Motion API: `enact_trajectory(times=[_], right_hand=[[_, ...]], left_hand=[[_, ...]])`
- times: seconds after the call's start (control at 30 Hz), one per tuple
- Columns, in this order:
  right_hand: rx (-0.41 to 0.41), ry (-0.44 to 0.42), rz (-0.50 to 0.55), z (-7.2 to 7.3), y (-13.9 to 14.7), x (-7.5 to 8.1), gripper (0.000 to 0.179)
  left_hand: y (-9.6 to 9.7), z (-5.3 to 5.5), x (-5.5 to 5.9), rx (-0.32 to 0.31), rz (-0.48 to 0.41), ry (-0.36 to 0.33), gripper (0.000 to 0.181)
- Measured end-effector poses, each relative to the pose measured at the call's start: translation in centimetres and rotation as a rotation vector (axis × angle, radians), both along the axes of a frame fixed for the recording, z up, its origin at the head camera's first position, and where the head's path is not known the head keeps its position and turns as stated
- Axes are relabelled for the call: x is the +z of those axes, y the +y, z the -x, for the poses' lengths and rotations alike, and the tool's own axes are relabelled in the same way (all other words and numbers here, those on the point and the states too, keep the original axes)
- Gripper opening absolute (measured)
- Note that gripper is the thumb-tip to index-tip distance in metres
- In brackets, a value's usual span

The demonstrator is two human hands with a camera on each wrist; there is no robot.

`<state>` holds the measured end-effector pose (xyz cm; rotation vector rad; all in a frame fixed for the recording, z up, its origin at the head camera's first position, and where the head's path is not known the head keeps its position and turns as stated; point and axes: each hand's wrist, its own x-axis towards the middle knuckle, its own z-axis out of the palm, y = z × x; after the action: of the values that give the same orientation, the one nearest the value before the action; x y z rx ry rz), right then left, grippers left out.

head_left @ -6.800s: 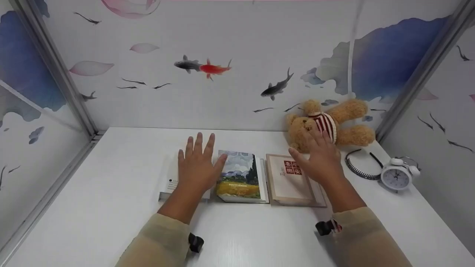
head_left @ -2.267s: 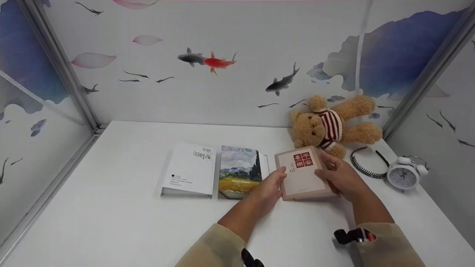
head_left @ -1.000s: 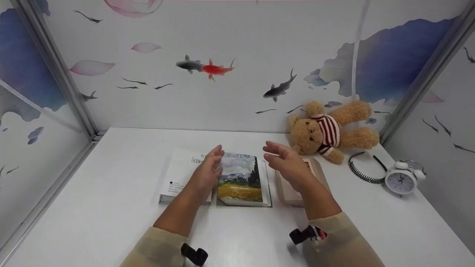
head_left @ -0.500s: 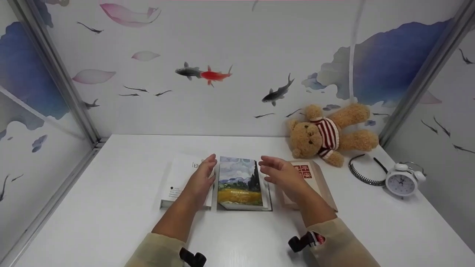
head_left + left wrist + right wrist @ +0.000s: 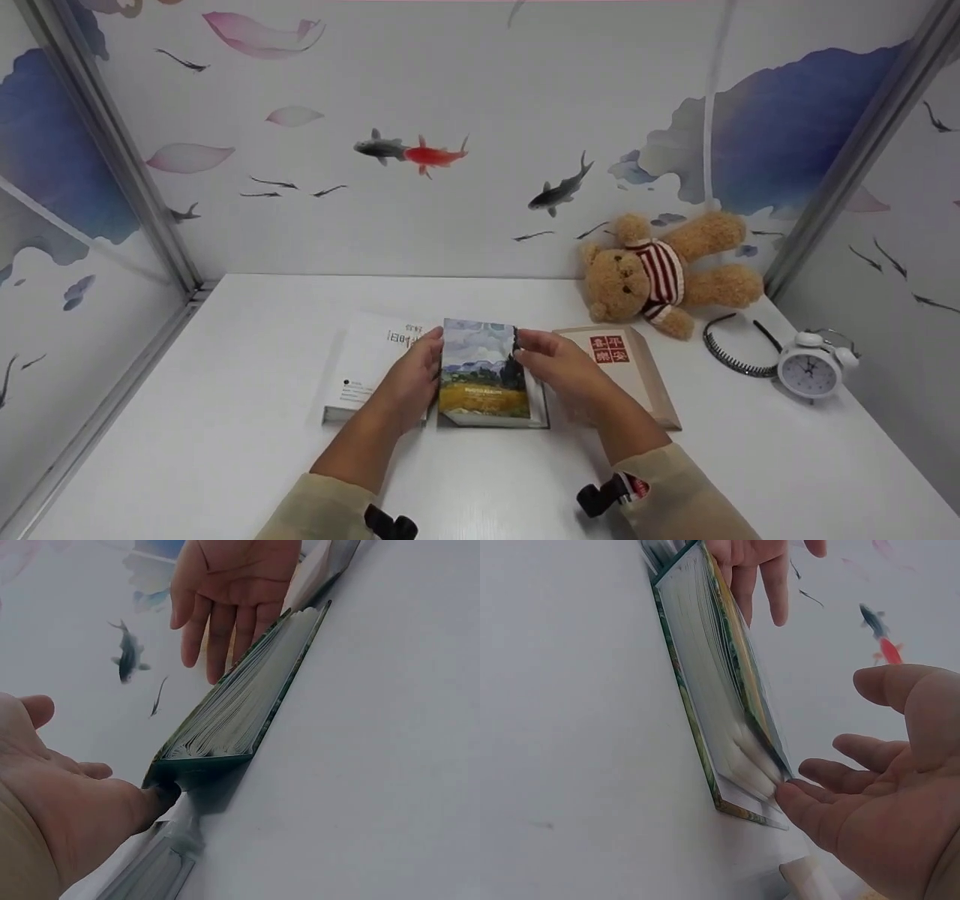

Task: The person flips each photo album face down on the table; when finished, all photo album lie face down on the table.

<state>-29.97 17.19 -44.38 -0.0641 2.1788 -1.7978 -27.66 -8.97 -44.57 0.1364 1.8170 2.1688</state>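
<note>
A photo album (image 5: 484, 375) with a painted landscape on its cover lies on the white table between my two hands. My left hand (image 5: 409, 382) has its fingers along the spine side; in the left wrist view a fingertip meets the spine's lower corner. At the opposite side, the fingertips of my right hand (image 5: 566, 371) touch the loose edge of the front cover, as the right wrist view of that hand (image 5: 900, 787) shows. Both hands have relaxed, extended fingers. Page edges (image 5: 240, 697) fan slightly between the covers.
A white album (image 5: 367, 375) lies to the left, partly behind my left wrist. To the right is a beige album (image 5: 637, 375) with red squares, turned slightly. Farther right are a teddy bear (image 5: 664, 277), a black headband (image 5: 731, 356) and a white alarm clock (image 5: 810, 367).
Earlier both hands held the beige album; it now lies turned, farther right. My hands have since come to the landscape album and closed in on its two sides.
</note>
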Motion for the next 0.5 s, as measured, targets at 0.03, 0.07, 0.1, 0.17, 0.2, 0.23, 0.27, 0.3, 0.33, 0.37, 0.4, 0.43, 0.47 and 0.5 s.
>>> enact_trajectory(times=[0.03, 0.07, 0.1, 0.17, 0.2, 0.23, 0.27, 0.3, 0.33, 0.37, 0.4, 0.43, 0.47, 0.5], right_hand=[[0.0, -0.002, 0.004, 0.0, -0.03, 0.0, 0.059], [-0.001, -0.003, 0.005, 0.01, -0.05, 0.01, 0.06], [-0.006, -0.008, 0.009, -0.01, -0.06, 0.0, 0.06], [-0.011, -0.015, 0.018, -0.02, -0.05, 0.01, 0.061], [-0.013, -0.019, 0.022, -0.03, -0.05, 0.06, 0.062], [-0.016, -0.027, 0.028, -0.04, -0.04, 0.12, 0.062], [-0.014, -0.029, 0.032, -0.07, -0.03, 0.16, 0.063], [-0.012, -0.033, 0.04, -0.1, -0.02, 0.2, 0.065], [0.0, -0.027, 0.051, -0.16, -0.01, 0.22, 0.066], [0.011, -0.023, 0.062, -0.22, -0.01, 0.23, 0.068], [0.019, -0.022, 0.072, -0.29, -0.02, 0.26, 0.069], [0.028, -0.021, 0.081, -0.34, -0.04, 0.27, 0.071], [0.036, -0.021, 0.091, -0.4, -0.07, 0.29, 0.072], [0.042, -0.022, 0.104, -0.45, -0.12, 0.32, 0.074]], left_hand=[[0.04, 0.01, -0.03, -0.006, 0.0, -0.001, 0.069], [0.07, 0.04, -0.03, -0.009, 0.0, 0.003, 0.069], [0.13, 0.04, -0.07, -0.008, -0.003, 0.001, 0.068], [0.19, 0.05, -0.1, -0.008, -0.007, 0.005, 0.068], [0.21, 0.06, -0.1, -0.009, -0.013, 0.01, 0.067], [0.22, 0.07, -0.07, -0.009, -0.021, 0.015, 0.066], [0.22, 0.07, -0.01, -0.01, -0.03, 0.023, 0.065], [0.22, 0.06, 0.03, -0.011, -0.038, 0.029, 0.065], [0.22, 0.05, 0.07, -0.01, -0.041, 0.031, 0.064], [0.22, 0.03, 0.11, -0.009, -0.046, 0.034, 0.063], [0.23, 0.04, 0.14, -0.007, -0.053, 0.034, 0.063], [0.25, 0.02, 0.14, -0.009, -0.06, 0.036, 0.062], [0.28, -0.01, 0.16, -0.009, -0.066, 0.035, 0.062], [0.33, -0.03, 0.15, -0.01, -0.074, 0.032, 0.061]])
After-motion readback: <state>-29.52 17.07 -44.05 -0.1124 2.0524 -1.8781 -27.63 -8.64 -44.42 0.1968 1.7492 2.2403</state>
